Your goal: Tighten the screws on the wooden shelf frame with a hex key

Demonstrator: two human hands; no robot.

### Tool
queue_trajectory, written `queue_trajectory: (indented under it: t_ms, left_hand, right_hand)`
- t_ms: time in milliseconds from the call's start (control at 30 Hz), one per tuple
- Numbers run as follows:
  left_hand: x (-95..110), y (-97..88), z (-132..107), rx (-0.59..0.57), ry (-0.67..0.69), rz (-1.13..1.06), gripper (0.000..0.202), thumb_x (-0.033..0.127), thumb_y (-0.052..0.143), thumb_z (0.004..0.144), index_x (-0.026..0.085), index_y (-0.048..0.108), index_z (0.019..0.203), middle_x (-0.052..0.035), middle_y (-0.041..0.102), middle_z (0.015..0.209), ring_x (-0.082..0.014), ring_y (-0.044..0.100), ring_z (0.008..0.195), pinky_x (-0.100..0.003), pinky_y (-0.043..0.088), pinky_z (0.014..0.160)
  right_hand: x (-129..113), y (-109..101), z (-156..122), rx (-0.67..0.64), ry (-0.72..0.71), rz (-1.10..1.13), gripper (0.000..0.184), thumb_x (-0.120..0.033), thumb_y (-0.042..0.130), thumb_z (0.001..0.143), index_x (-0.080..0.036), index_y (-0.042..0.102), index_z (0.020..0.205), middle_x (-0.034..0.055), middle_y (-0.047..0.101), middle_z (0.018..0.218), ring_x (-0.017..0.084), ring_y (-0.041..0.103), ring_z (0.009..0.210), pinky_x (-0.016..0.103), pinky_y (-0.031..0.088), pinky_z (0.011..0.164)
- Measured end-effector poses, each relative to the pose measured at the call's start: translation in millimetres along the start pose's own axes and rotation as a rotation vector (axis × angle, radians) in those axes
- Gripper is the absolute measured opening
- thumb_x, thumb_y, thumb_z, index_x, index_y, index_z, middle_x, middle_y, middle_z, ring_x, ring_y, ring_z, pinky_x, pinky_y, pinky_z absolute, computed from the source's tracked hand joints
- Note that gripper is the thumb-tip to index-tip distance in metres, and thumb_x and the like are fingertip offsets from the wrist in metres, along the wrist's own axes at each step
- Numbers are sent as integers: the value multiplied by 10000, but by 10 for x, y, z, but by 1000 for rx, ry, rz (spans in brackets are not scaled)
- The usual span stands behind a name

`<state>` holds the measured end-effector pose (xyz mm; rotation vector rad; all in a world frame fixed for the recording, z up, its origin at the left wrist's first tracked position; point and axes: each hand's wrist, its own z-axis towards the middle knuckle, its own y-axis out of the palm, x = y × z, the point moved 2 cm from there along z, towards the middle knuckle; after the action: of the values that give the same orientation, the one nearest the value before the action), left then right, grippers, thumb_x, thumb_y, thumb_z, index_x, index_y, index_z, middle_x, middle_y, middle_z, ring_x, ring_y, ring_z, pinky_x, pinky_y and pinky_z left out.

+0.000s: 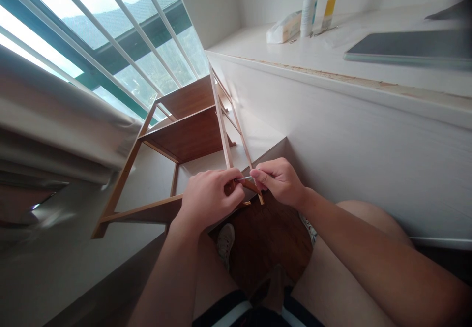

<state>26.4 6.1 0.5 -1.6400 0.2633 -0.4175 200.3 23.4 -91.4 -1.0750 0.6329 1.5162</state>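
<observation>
A wooden shelf unit [186,142] with brown boards and slim lighter-wood legs stands tilted in my view, below the window. My left hand [206,196] is closed around the near end of its frame, thumb and index finger bent close to the joint. Pinched in my right hand [280,179] is a thin metal rod [244,178], like a hex key, though most of it is hidden by the fingers. Its tip points left, to the wood between my left thumb and index finger. The exact contact point is covered.
On the white counter [332,91] at right are a white bottle with a blue nozzle [309,12], a yellow-and-white tube [328,13], a tissue pack [283,28] and a dark flat tablet-like device [409,46]. A curtain [55,115] hangs at left beside the barred window.
</observation>
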Motion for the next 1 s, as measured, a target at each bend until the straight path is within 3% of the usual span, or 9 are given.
queue_trajectory:
  t_ms: [333, 467, 667, 900, 1000]
  left_hand:
    - [7, 2, -3, -12, 3, -11, 224, 346, 488, 897, 311, 707, 928, 17, 724, 810, -185, 622, 730, -309, 311, 640]
    - [8, 2, -1, -7, 2, -9, 213, 343, 487, 895, 306, 696, 909, 23, 719, 803, -186, 627, 737, -309, 314, 642]
    - [-4, 10, 0, -1, -9, -36, 181, 336, 507, 880, 327, 687, 892, 48, 709, 790, -182, 643, 764, -306, 321, 651]
    - [-5, 10, 3, 0, -5, -10, 197, 352, 499, 896, 327, 688, 945, 44, 731, 842, -193, 662, 794, -312, 332, 653]
    - [-9, 15, 3, 6, -1, -4, 206, 364, 501, 901, 331, 687, 982, 40, 741, 876, -199, 670, 817, -314, 336, 660]
  right_hand:
    - [-16, 105, 16, -10, 324, 444, 519, -436, 581, 937, -153, 560, 503, -11, 516, 402, 84, 409, 364, 237, 289, 398]
    - [-13, 126, 19, -4, 369, 487, 513, -449, 592, 921, -159, 543, 501, -20, 497, 381, 78, 388, 339, 233, 262, 378]
    - [-30, -12, 34, 58, 281, 426, 525, -462, 563, 953, -183, 464, 519, -29, 496, 444, 80, 404, 398, 244, 298, 426]
    - [-34, -118, 27, -92, -36, -48, 447, -399, 521, 1000, -172, 509, 615, -19, 504, 572, 99, 443, 543, 255, 333, 561]
    - [1, -96, 29, -94, -134, -154, 381, -372, 515, 1005, -174, 533, 680, -12, 513, 631, 113, 452, 594, 263, 333, 604]
